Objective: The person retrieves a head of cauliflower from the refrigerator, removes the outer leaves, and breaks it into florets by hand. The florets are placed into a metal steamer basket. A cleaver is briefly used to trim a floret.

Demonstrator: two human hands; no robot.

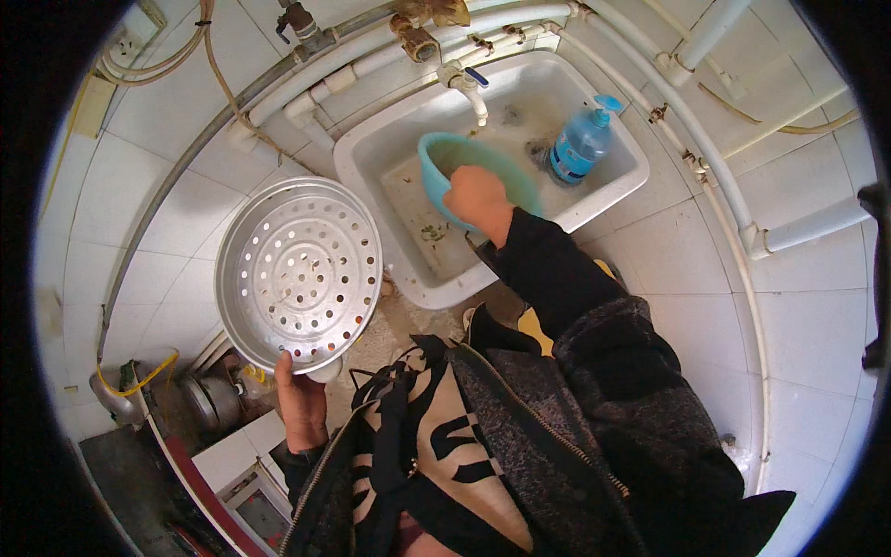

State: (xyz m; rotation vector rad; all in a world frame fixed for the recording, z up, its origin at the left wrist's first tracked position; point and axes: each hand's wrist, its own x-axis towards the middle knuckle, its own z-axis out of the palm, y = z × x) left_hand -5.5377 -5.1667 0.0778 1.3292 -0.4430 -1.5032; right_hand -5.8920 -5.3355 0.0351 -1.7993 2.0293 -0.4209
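My left hand (302, 407) grips the near rim of a round aluminium steamer tray (310, 268), its thumb on the upper side. The tray is perforated with rings of holes and is held up to the left of a white ceramic sink (445, 296). My right hand (480, 198) is closed at the near rim of a light-blue plastic basin (433, 182), which sits tilted in the sink. The fingers are hidden from view. Inside the basin is cloudy greenish water (518, 182). Green scraps (431, 233) lie on the sink floor.
A blue pump bottle (579, 147) stands in the sink's right part. The tap (468, 90) with a blue lever juts over the back rim. Pipes (724, 181) run along the tiled walls. At lower left is a counter (118, 480) beside a metal pot (212, 402).
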